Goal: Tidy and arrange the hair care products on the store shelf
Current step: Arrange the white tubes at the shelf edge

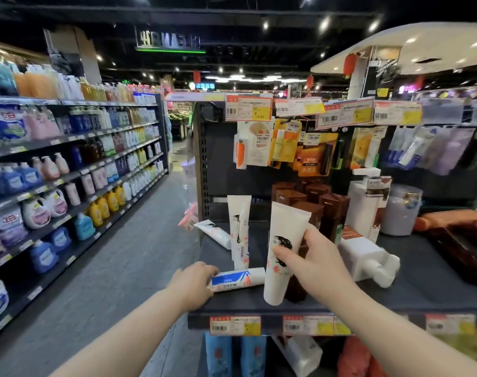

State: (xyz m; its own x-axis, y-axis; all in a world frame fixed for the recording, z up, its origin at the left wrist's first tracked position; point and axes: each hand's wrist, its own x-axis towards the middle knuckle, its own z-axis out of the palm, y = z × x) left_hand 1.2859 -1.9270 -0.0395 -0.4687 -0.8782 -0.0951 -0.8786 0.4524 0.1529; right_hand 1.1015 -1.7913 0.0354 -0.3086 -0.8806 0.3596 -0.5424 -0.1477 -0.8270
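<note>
**A:** Where's the tube?

**B:** White face-print tube (283, 251), centre of frame, upright with cap end down, near the front lip of the dark shelf (427, 292). Cannot tell whether the cap touches the board or hangs just above it.

**A:** Risks from here?

**B:** My reading: it sits close to the edge and leans a little. If it's released before it sits square, it likely tips. It could go forward off the lip, or sideways onto the blue-label tube (237, 280) lying just left of it. Brown bottles (332, 208) stand packed close behind, so a wide swing of the wrist could topple them. The fallen white pump bottle (367, 257) at right crowds the spot too.

**A:** Grips?

**B:** Right hand (313, 259) is clamped round the tube's middle, thumb across the printed front, fingers wrapped behind. Left hand (193, 281), lower centre-left, has fingers curled over the left end of the blue-label tube. A second white tube (241, 229) stands just beyond. A third tube (214, 232) lies further back left.
</note>
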